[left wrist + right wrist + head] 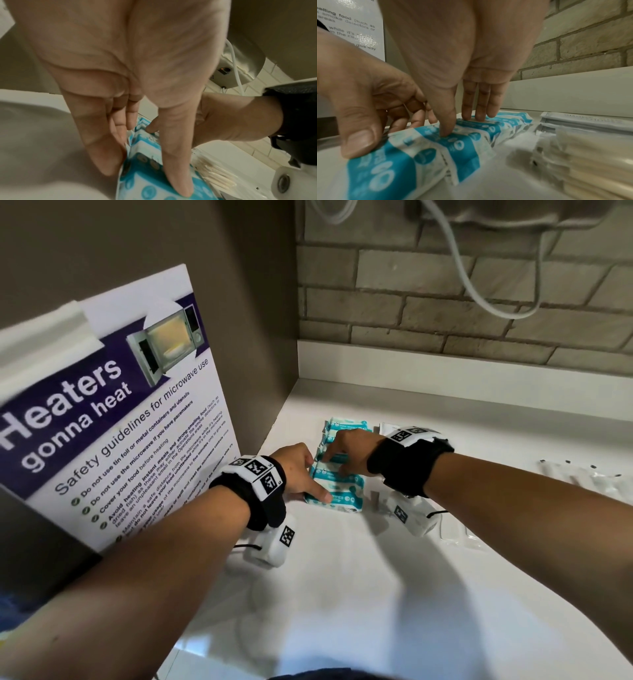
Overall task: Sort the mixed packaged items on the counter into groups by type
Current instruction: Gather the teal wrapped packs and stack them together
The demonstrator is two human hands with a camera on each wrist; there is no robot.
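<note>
Soft, crinkly blue-and-white wipe packs (pixel 342 491) lie in a flat row on the smooth white surface (pixel 376 594). The left grip (pixel 298 470), fingers fairly straight, presses the row's left edge, thumb on top. The right grip (pixel 349 450), fingers extended, presses down on the row. Clear-wrapped pale sticks (pixel 582 479) lie to the row's right.

The wipe packets (pixel 346 494) are turquoise and white, dotted with round badges. Under them, the worktop (pixel 376 594) is plain white. To their left, a poster (pixel 113 419) shows a purple band, white lettering and green ticks. Behind them is a grey-beige brick wall (pixel 445 302). To their right, clear wrappers (pixel 590 155) hold what look like cream sticks.
</note>
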